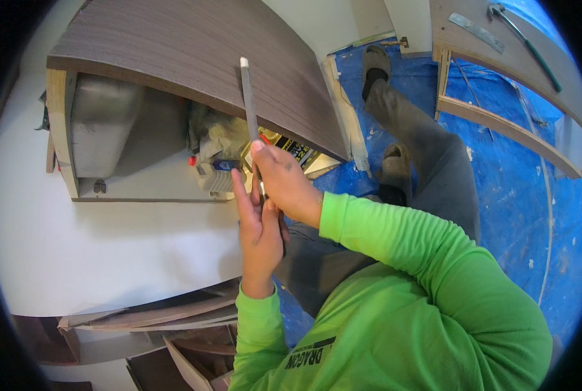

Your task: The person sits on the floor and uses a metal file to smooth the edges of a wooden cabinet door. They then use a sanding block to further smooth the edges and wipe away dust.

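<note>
A long, narrow grey file (pixel 248 98) with a pale tip points away from me, over the front edge of a dark wood-grain panel (pixel 193 52). My right hand (pixel 287 182) is closed round its middle. Just below, my left hand (pixel 259 238) cups the lower end of the file, index finger stretched out and thumb against it. A dark part, possibly its handle, shows beside the left palm; the fingers hide most of that end. Whether the file touches the panel I cannot tell.
Under the panel, an open compartment holds a grey container (pixel 102 124), a cloth (pixel 222 133) and yellow-black packages (pixel 291 148). A hammer (pixel 525 45) and a flat metal strip (pixel 477 32) lie on a board at right. Blue sheeting (pixel 499 189) covers the floor. Wooden pieces (pixel 173 319) lie at lower left.
</note>
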Tool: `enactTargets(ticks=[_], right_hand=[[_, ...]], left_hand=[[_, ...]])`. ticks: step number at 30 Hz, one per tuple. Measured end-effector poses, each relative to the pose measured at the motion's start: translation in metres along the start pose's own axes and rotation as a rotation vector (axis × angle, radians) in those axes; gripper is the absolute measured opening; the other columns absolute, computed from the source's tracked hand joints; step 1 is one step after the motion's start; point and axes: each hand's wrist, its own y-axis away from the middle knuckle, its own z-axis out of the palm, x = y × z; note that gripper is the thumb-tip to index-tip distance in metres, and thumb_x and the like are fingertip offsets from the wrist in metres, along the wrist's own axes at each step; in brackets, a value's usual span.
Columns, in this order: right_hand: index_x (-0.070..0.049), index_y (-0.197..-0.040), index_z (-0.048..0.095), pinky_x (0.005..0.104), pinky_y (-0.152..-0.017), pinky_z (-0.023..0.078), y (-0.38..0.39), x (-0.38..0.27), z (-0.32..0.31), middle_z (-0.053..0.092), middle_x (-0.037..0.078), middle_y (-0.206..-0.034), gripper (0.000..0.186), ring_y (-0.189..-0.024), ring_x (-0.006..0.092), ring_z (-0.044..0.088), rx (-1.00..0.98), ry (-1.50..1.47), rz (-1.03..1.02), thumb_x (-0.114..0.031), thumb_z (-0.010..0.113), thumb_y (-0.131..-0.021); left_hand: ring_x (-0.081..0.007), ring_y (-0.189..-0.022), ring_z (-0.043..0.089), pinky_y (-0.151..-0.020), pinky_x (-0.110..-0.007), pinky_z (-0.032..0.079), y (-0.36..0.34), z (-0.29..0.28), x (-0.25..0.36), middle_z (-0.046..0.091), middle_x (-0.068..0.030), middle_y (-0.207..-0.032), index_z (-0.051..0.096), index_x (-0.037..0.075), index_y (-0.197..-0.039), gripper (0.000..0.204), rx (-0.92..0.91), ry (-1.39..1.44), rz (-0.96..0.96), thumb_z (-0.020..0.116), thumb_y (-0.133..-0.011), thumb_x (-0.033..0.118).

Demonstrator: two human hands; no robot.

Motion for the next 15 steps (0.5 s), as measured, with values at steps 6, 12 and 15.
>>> enactTargets(ticks=[6, 12, 15], right_hand=[[-0.005, -0.088, 0.053, 0.0316, -0.047, 0.043, -0.021, -0.010, -0.014, 0.057, 0.008, -0.065, 0.051, -0.049, 0.0178, 0.053, 0.082, -0.082, 0.130, -0.049, 0.038, -0.107], [-0.004, -0.085, 0.051, 0.0309, -0.049, 0.043, 0.004, 0.000, -0.006, 0.055, 0.007, -0.062, 0.050, -0.053, 0.0169, 0.056, -0.014, -0.073, 0.089, -0.047, 0.039, -0.108], [-0.005, -0.086, 0.053, 0.0306, -0.048, 0.043, -0.012, 0.011, -0.020, 0.055, 0.007, -0.062, 0.049, -0.052, 0.0168, 0.055, 0.036, -0.008, 0.034, -0.047, 0.039, -0.107]], left_hand=[[-0.0056, -0.060, 0.051, -0.046, -0.021, 0.042, -0.032, 0.011, -0.013, 0.056, -0.0128, -0.136, -0.006, 0.011, -0.161, 0.076, -0.011, 0.083, -0.067, 0.045, -0.105, 0.011], [-0.0059, -0.058, 0.051, -0.045, -0.020, 0.042, 0.008, 0.006, -0.012, 0.058, -0.0129, -0.131, -0.004, 0.011, -0.162, 0.075, 0.067, 0.030, -0.026, 0.046, -0.105, 0.011], [-0.0066, -0.057, 0.051, -0.045, -0.021, 0.041, -0.019, 0.009, -0.025, 0.059, -0.0130, -0.127, -0.003, 0.010, -0.162, 0.075, -0.011, -0.050, -0.078, 0.046, -0.105, 0.011]])
